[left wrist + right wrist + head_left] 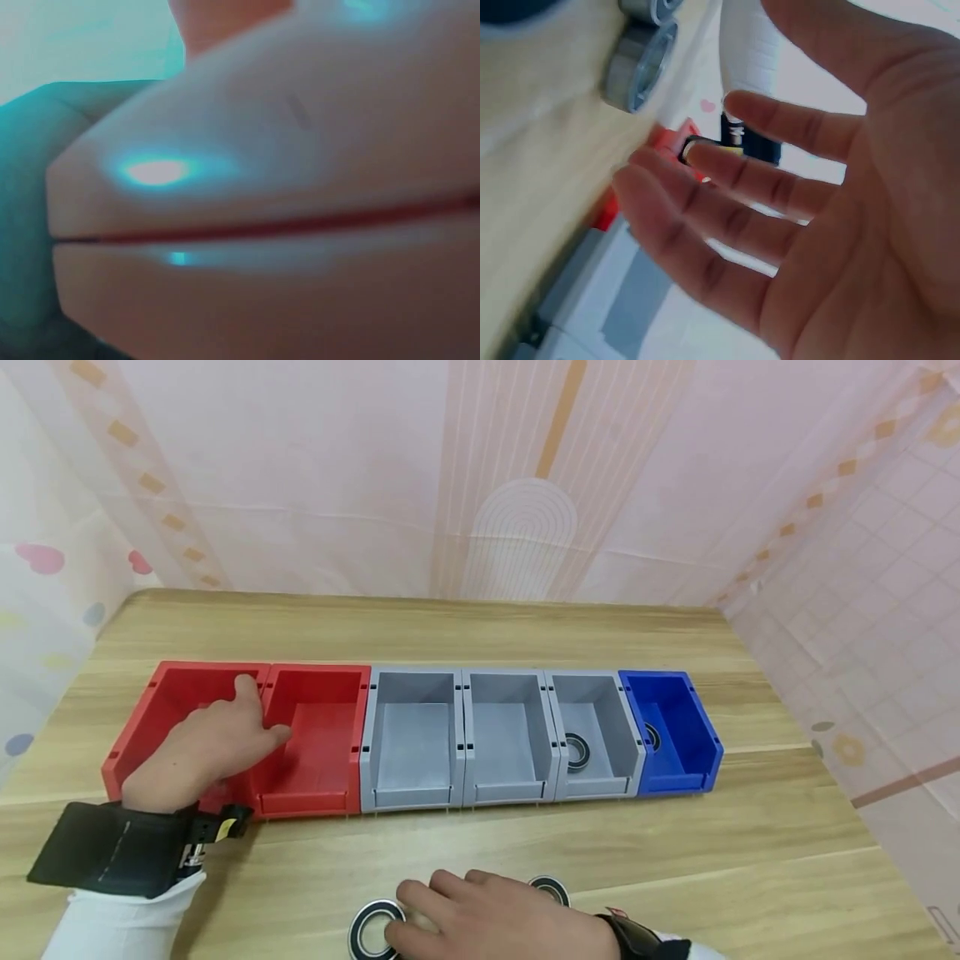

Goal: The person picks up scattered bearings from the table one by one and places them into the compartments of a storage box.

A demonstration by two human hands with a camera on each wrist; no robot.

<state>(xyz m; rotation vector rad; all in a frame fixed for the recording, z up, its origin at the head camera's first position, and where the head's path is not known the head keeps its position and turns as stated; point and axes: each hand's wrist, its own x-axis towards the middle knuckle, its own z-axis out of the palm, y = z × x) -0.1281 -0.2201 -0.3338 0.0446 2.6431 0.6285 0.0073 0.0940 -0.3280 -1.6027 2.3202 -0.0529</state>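
Note:
My left hand (pixel 206 743) is over the two red bins (pixel 318 714), close to the wall between them. Its thumb and index finger stretch out apart; the other fingers are hidden beneath it in the head view. The left wrist view is blurred and tinted, with large close surfaces I cannot make out. My right hand (pixel 495 918) hovers low over the near table, fingers loosely bent and nothing in the palm. Beside its fingertips lies a ball bearing (pixel 375 931), and a second bearing (pixel 550 889) shows behind the hand. The right wrist view has two touching bearings (pixel 641 67).
Right of the red bins, three grey bins (pixel 420 797) and a blue bin (pixel 678 783) continue the row. One bearing (pixel 577 752) lies in the rightmost grey bin, another bearing (pixel 652 737) in the blue one. Patterned cloth (pixel 337 485) hangs behind the wooden table (pixel 450 627).

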